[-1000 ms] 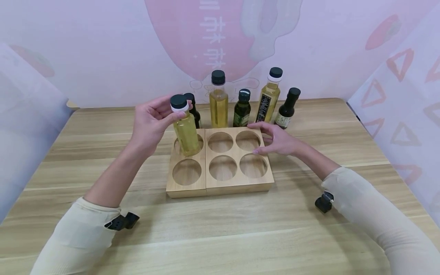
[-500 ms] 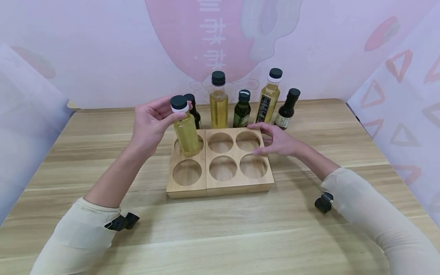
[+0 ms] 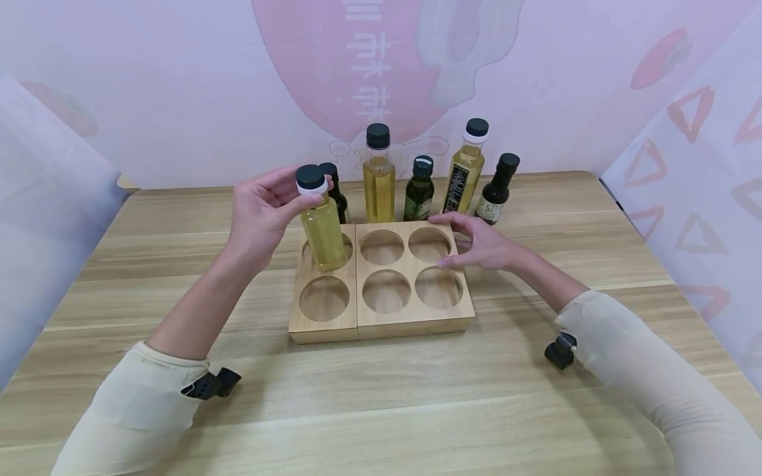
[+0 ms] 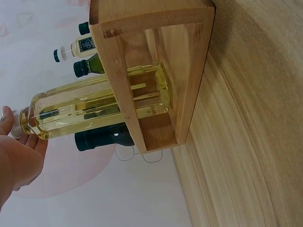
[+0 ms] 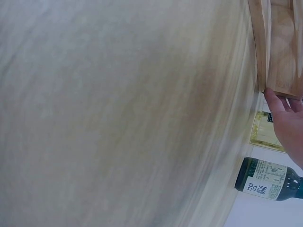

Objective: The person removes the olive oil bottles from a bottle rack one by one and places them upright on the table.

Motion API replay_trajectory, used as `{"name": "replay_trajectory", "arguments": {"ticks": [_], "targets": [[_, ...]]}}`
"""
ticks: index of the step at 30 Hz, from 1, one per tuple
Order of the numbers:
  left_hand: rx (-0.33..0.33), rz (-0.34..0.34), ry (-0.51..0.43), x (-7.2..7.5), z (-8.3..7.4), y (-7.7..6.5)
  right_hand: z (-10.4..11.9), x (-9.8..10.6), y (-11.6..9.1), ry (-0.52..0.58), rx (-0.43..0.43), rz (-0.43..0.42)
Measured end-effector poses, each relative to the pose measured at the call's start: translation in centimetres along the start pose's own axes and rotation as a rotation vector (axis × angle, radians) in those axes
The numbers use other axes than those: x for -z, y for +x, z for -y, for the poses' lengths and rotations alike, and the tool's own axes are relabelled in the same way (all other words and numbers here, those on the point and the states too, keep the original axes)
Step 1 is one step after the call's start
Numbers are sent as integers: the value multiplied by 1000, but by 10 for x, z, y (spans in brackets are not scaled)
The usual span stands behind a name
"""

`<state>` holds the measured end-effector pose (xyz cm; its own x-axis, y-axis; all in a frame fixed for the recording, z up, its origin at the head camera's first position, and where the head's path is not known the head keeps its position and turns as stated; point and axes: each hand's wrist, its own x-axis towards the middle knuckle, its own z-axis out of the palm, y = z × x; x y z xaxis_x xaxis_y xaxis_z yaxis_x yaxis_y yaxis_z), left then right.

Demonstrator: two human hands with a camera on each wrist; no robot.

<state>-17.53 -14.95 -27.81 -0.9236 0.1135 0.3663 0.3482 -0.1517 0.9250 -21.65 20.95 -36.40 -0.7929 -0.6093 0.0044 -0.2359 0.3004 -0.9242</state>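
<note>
My left hand (image 3: 262, 205) pinches a bottle of yellow oil (image 3: 324, 231) at its neck, just under the black cap. The bottle leans slightly in the back left hole of a wooden bottle rack (image 3: 411, 327). Through the rack's open side, the left wrist view shows the bottle's base (image 4: 163, 90) down inside the frame. At the rack's back right corner my right hand (image 3: 485, 243) holds on, thumb on the right edge and forefinger at the back edge. The right wrist view shows one fingertip against the corner; the other fingers are partly hidden.
Behind the rack stand a tall oil bottle (image 3: 379, 185), a small dark green bottle (image 3: 419, 195), a labelled oil bottle (image 3: 464, 175) and a dark sauce bottle (image 3: 497, 192). Another dark bottle (image 3: 337, 195) is partly hidden behind the held one. A printed backdrop (image 3: 196, 99) borders the table.
</note>
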Motion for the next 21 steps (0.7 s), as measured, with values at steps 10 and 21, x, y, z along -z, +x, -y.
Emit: {"name": "replay_trajectory", "arguments": {"ticks": [10,21], "targets": [[-6,-4,-4,-2,-2,0,-1,-2,-1,9,4,-3],[-47,2,-61,-3,-3,2,-1,-1,0,9,4,1]]}}
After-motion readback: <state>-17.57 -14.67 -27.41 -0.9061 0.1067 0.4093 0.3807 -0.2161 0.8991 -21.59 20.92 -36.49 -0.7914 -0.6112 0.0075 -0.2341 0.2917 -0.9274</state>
